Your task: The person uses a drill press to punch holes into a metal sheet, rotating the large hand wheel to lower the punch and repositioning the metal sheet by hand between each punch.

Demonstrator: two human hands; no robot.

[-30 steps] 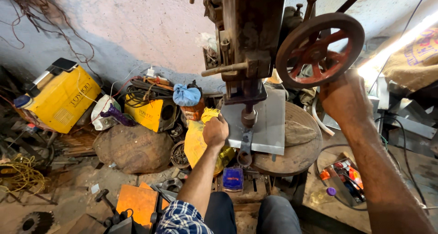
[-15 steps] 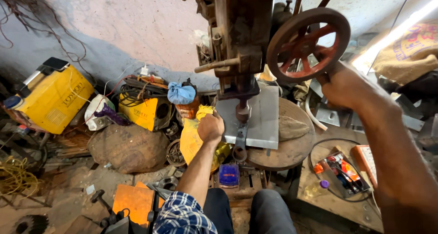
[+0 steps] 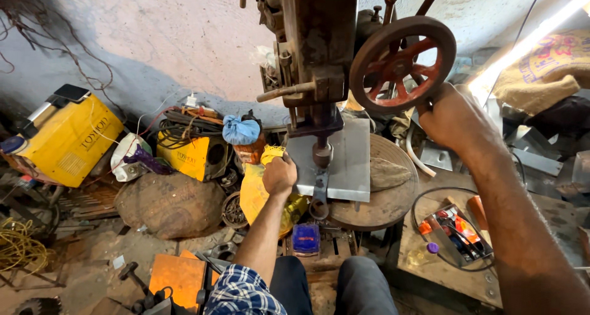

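Hands: left clenched on grey steel plate edge; right gripping rusty red handwheel rim

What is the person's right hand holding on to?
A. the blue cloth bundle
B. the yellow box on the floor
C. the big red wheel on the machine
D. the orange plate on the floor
C: the right hand has its grip closed on the rim of the red wheel at the side of the drill machine.
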